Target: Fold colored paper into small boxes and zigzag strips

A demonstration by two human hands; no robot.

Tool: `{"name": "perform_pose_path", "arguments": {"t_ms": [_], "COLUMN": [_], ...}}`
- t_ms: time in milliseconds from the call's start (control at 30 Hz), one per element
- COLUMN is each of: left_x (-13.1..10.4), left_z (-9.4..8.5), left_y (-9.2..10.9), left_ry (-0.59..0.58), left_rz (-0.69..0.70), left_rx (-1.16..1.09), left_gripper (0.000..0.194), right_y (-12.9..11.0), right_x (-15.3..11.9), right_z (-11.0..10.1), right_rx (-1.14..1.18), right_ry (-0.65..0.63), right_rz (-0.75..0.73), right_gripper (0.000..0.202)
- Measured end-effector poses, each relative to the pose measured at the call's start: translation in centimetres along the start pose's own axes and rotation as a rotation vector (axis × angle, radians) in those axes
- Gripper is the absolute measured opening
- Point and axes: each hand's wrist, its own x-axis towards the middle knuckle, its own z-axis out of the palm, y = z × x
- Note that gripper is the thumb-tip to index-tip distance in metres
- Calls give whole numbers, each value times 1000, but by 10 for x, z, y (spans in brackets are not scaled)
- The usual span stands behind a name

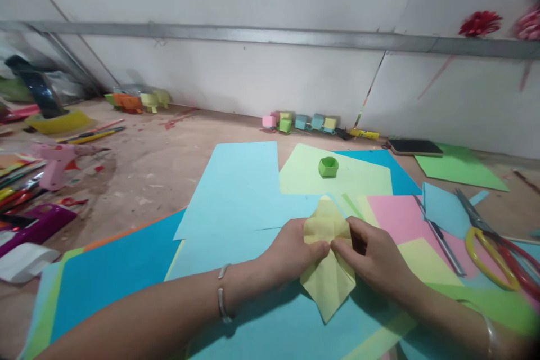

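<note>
A creased sheet of pale yellow paper (pixel 329 287), partly folded with pointed ends, is held between both hands above light blue sheets (pixel 248 180). My left hand (pixel 295 250) pinches its left side, thumb pressed on the middle. On the right side my right hand (pixel 371 250) grips it too, its thumb meeting the left thumb near the centre. The fingers behind the paper are mostly hidden. Beyond the hands, a small green folded paper box (pixel 328 167) stands on a pale green sheet (pixel 295 171).
To the right lie scissors (pixel 491 242), a pen-like craft knife (pixel 441 239) and pink paper (pixel 392 211). Small paper cubes (pixel 301 122) line the wall beside a dark phone-like slab (pixel 415 147). At left are a pink glue gun (pixel 57 163), yellow tape (pixel 59 122) and a purple tool (pixel 37 225).
</note>
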Motion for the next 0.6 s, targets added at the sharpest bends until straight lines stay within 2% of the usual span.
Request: {"name": "perform_pose_path", "arguments": {"t_ms": [133, 233, 333, 500, 567, 600], "left_x": [0, 2, 3, 0, -2, -2], "left_z": [0, -1, -2, -3, -3, -3], "left_y": [0, -3, -5, -4, -4, -4], "left_ry": [13, 54, 146, 130, 128, 126], "left_rz": [-8, 67, 168, 220, 280, 315], "left_rx": [-33, 1, 144, 355, 460, 507], "left_gripper": [28, 28, 24, 4, 7, 11], "right_y": [2, 0, 0, 4, 5, 5], "right_x": [-2, -3, -3, -5, -7, -8], "right_z": [0, 0, 0, 4, 5, 5], "right_rx": [-25, -52, -89, -218, -275, -267], "right_ry": [92, 123, 141, 209, 238, 242], "right_rz": [-123, -208, -304, -547, -563, -523], "right_gripper": [14, 15, 17, 14, 14, 14]}}
